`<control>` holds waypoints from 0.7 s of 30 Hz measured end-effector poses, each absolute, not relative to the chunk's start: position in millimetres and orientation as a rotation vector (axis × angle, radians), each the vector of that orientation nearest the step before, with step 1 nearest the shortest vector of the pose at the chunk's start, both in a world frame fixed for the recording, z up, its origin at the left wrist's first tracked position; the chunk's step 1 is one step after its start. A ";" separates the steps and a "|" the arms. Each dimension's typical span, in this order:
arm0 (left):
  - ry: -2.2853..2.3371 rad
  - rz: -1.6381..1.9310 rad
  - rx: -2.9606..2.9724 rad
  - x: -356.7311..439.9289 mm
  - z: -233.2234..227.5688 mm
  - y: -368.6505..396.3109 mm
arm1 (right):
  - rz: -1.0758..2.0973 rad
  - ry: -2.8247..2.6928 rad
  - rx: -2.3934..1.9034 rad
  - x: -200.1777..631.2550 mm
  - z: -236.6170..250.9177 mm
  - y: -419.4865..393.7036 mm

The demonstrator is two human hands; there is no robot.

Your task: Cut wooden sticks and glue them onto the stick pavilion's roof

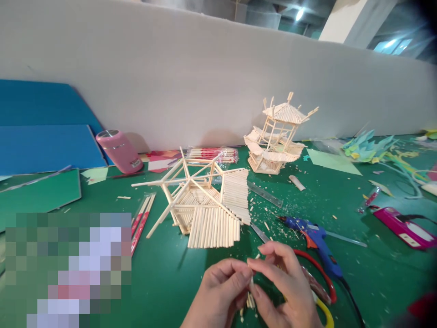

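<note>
My left hand (220,291) and my right hand (283,282) meet low in the view, fingertips pinched together on a short wooden stick (251,283). More small stick pieces (250,301) show below the fingers. Just beyond them lies a half-built roof frame of wooden sticks (205,205) on the green table (170,278). A taller stick pagoda model (276,136) stands further back to the right.
A blue hot glue gun (316,239) and red-handled scissors (319,280) lie right of my hands. A metal ruler (264,193), packs of chopsticks (211,155), a pink bottle (119,150), blue boards (44,136) and paper scraps (367,148) surround them. A grey wall stands behind.
</note>
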State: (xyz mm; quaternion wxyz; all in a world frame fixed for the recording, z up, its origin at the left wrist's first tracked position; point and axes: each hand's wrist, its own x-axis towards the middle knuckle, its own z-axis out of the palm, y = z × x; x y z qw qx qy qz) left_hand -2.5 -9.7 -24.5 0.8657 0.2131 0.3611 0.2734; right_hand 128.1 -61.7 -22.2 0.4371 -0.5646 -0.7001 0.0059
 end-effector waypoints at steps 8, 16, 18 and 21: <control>0.947 0.641 0.670 -6.6 -10.6 -8.9 | 0.044 -1.498 -1.802 172.2 -38.7 -99.4; 0.982 0.780 0.946 -3.1 -14.6 -1.8 | 0.232 -1.553 -2.223 211.7 -52.4 -119.8; 0.978 0.780 0.957 0.3 -14.6 -1.7 | 0.241 -1.550 -2.244 213.0 -48.4 -116.2; 1.002 0.798 0.939 4.0 -16.4 -0.7 | 0.104 -1.468 -2.286 222.9 -43.6 -109.5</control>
